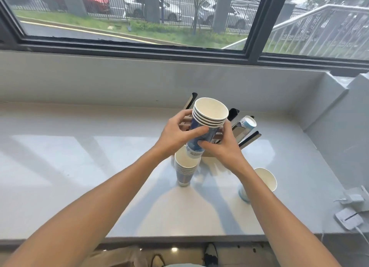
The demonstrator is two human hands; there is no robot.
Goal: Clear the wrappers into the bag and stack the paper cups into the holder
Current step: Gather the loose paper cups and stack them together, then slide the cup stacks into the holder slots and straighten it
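Note:
Both of my hands hold a nested stack of blue-and-white paper cups [207, 116], mouth tilted toward me, above the counter. My left hand [179, 133] grips its side and my right hand [221, 146] grips near its base. Directly below stands a second stack of several cups [185, 169] upright on the counter. A single cup [263, 179] leans at the right, partly behind my right forearm. The cup holder [248, 139], with dark angled arms, stands behind my hands and carries one cup [247, 123] lying in it. No wrappers are visible on the counter.
The white counter [79, 166] runs under a window, with a raised ledge at the right. White chargers and cables [351, 208] lie at the counter's right edge. A brown bag [119, 256] and shoes show on the floor below the front edge.

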